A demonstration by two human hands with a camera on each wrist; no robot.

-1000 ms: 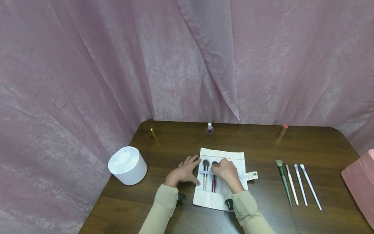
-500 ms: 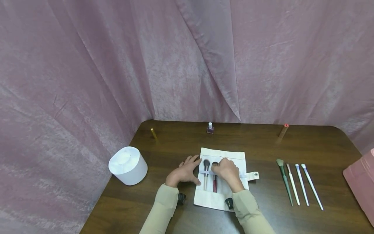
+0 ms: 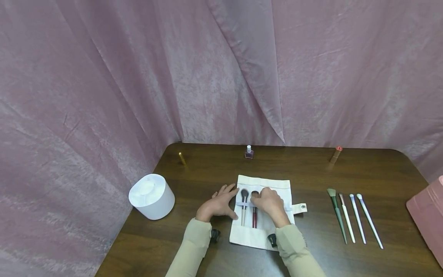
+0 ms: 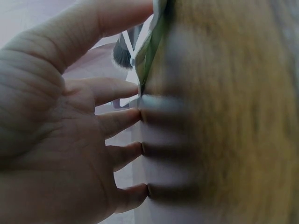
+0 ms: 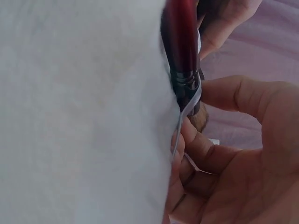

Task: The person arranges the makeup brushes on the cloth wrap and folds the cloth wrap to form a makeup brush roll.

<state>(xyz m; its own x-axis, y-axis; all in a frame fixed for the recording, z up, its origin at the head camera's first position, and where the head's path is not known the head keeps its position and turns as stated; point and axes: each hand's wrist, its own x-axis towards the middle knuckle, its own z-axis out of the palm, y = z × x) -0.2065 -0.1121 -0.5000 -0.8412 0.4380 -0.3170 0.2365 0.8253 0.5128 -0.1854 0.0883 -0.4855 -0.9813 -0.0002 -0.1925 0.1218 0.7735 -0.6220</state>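
I see the cream brush roll (image 3: pixel 263 215) lying flat near the front edge of the desk (image 3: pixel 311 173), mid-width. My left hand (image 3: pixel 217 204) rests at its left edge, fingers (image 4: pixel 122 116) straight and slightly spread, tips on the cloth beside the grey-headed brush (image 3: pixel 243 204). My right hand (image 3: pixel 271 203) sits on the roll with its fingers (image 5: pixel 187 140) curled, pinching the elastic band (image 5: pixel 189 105) at the ferrule of the red-handled brush (image 3: pixel 254 215). To do this well, I would judge it best to keep the left hand pressing the cloth flat while the right lifts the band only enough for the handle to slide straight under.

Towards the right edge lie four loose brushes (image 3: pixel 353 217) side by side; a pink case (image 3: pixel 427 215) is cut off at that edge, and a white round container (image 3: pixel 151 196) stands by the left edge. Along the back edge stand a gold tube (image 3: pixel 182 158), a nail polish bottle (image 3: pixel 248 152) and a pink tube (image 3: pixel 335 154). Pink curtains (image 3: pixel 138 77) close the room behind.
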